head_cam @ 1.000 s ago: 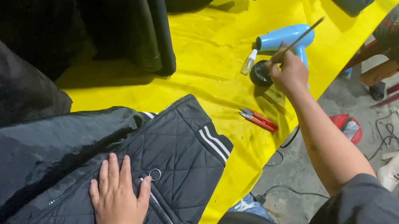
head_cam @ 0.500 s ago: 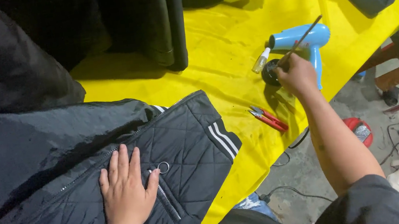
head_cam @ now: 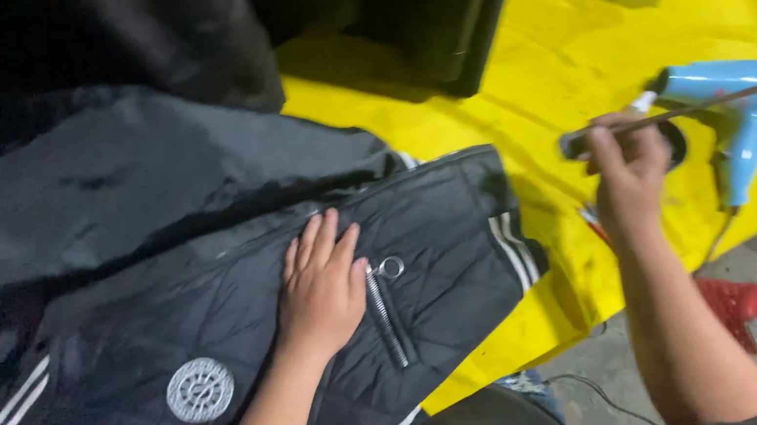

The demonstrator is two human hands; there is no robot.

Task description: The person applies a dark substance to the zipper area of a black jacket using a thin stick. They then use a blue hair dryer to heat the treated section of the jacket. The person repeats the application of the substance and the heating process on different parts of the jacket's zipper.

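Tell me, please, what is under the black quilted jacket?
The jacket lies on a yellow sheet, which shows beyond its striped hem. The left hand rests flat on it beside the zipper. What lies beneath the jacket's middle is covered.

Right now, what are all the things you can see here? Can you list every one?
Quilted jacket: one, black with white-striped cuffs and a round white badge, spread flat at lower left.
Zip: one, silver with a ring pull, on the jacket beside the left hand.
Dark garments: several, black, piled along the top.
Table cover: one, yellow, under everything.
Hair dryer: one, light blue, lying at right on the cover.
Thin stick: one, brownish, held across the dryer.
Red object: one, on the grey floor at lower right.
Left hand: flat on the jacket.
Right hand: grip closed on the stick.
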